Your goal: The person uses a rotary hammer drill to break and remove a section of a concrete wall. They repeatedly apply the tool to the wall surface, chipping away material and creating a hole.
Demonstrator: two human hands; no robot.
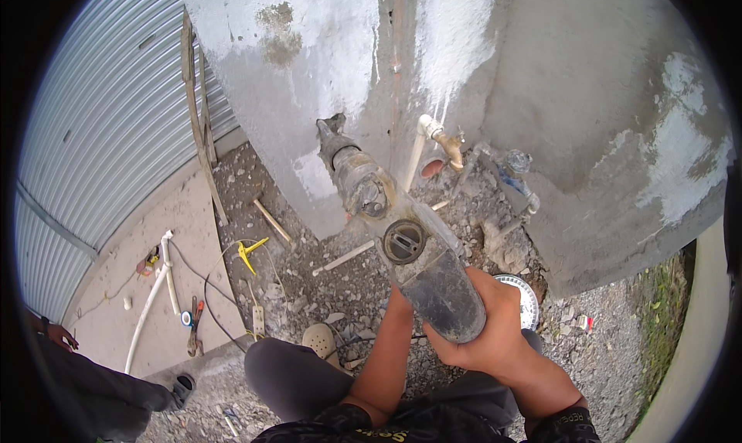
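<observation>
A large, dusty rotary hammer (406, 242) slants up and to the left across the middle of the view. Its front end reaches a chipped hole (332, 124) in the plastered wall; the bit's tip cannot be made out. My right hand (495, 323) is closed round the rear of the tool, beside its dark end cover. From below, my left hand (397, 308) goes in behind the tool's body, which hides its fingers. To the right of the tool's front, a brass tap (450, 149) sits on a white pipe (415, 161) along the wall.
Rubble (301, 288) covers the ground. A hammer (273, 220), a yellow tool (249, 255) and cables lie left. White pipes (154, 296) and a pipe wrench (194, 331) rest on a board (100, 319). A person (93, 389) stands lower left. A round white dish (527, 304) lies right.
</observation>
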